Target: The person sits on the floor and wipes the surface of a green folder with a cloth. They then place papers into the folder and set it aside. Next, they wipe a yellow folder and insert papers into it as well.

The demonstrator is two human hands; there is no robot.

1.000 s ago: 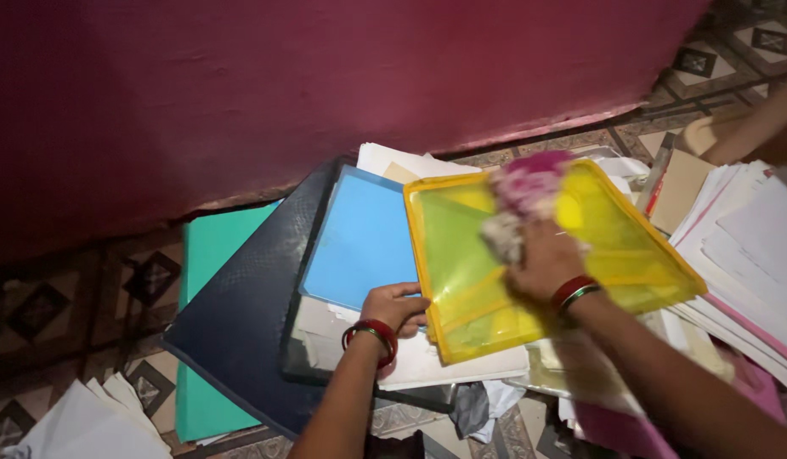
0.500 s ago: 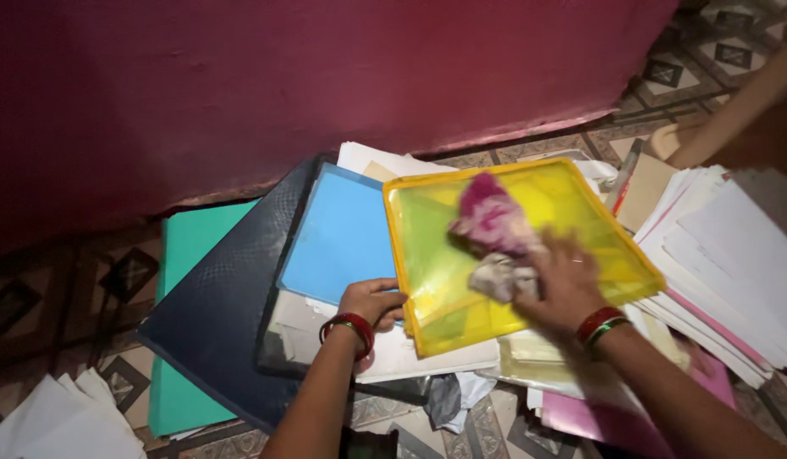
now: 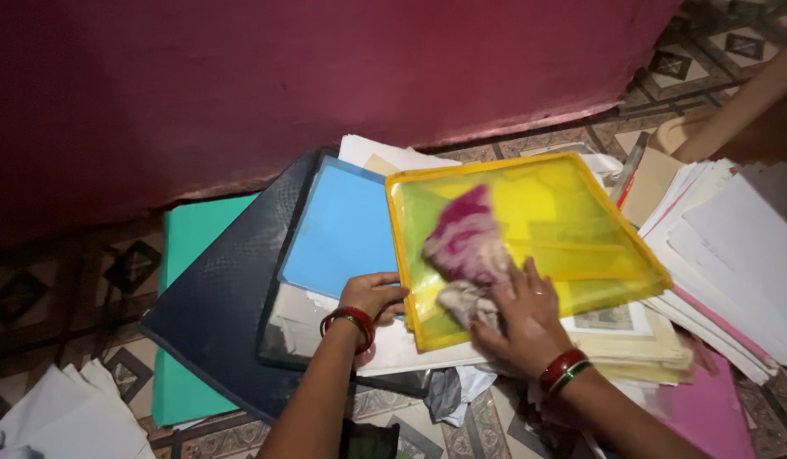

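On yellow folder: cloth, hands.

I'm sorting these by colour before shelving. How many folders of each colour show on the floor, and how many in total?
Yellow see-through folder, under the cloth and the right hand: 1
Blue folder, by the left hand: 1
Dark navy folder: 1
Green folder: 1
Pink folder: 1
Total: 5

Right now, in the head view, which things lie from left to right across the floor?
Green folder → dark blue folder → light blue folder → yellow pouch → white paper stack.
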